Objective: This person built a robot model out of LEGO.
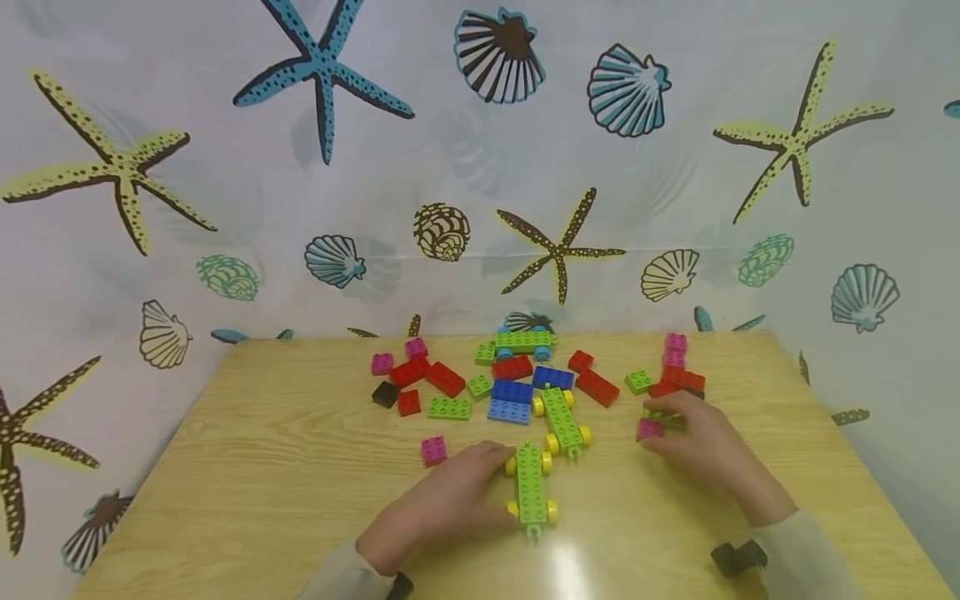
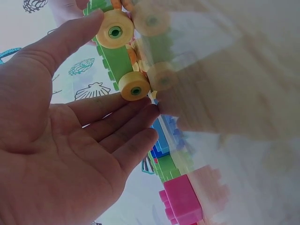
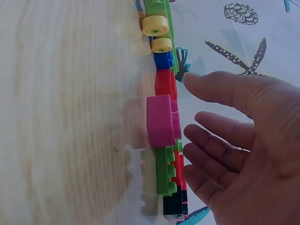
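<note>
My left hand (image 1: pixel 457 492) lies along the left side of a green toy car base (image 1: pixel 531 483) with yellow wheels. In the left wrist view its thumb tip is right at one yellow wheel (image 2: pixel 115 31), and its long, nearly straight fingers reach to the other wheel. My right hand (image 1: pixel 701 442) hovers at a pink brick (image 1: pixel 650 428), thumb and fingers spread apart. The right wrist view shows a gap between its fingertips and the pink brick (image 3: pixel 160 121). A green brick (image 3: pixel 164 171) lies beside that brick, partly covered by the right fingers in the head view.
A second green car base (image 1: pixel 562 421) with yellow wheels stands just beyond the first. Farther back is one with blue wheels (image 1: pixel 522 342). Red, blue, green, pink and black bricks lie scattered around, including a pink brick (image 1: pixel 433 451) by the left hand. A patterned curtain (image 1: pixel 420 167) hangs behind the table (image 1: pixel 300 467).
</note>
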Available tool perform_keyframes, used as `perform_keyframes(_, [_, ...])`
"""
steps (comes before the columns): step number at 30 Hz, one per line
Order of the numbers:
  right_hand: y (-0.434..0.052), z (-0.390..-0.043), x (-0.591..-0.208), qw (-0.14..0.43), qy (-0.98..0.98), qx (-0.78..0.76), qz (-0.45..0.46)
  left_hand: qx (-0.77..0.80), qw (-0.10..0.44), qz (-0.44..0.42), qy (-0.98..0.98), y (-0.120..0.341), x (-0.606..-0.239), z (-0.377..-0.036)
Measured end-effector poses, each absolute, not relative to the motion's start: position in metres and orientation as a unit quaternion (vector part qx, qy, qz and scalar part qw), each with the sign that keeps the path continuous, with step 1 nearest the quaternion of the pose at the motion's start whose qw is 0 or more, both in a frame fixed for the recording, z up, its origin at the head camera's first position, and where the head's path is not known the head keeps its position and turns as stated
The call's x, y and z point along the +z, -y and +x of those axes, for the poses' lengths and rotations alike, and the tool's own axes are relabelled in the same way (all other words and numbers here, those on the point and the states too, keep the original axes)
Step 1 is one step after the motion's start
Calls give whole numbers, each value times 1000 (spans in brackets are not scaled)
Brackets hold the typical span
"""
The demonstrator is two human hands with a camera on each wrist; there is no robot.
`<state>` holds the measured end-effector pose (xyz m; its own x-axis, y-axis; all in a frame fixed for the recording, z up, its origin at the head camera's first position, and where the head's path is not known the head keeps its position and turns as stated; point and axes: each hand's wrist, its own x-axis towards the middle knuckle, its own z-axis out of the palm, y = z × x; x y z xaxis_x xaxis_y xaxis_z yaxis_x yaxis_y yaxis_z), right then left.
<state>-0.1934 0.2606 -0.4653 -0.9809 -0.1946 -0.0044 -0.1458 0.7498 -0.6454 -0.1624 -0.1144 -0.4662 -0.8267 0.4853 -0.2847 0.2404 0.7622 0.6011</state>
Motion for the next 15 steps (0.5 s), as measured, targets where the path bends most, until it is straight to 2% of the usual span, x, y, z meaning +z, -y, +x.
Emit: perform_keyframes(15, [-263, -196, -475, 43, -941, -330, -57, 274, 214, 207, -914, 115, -468, -164])
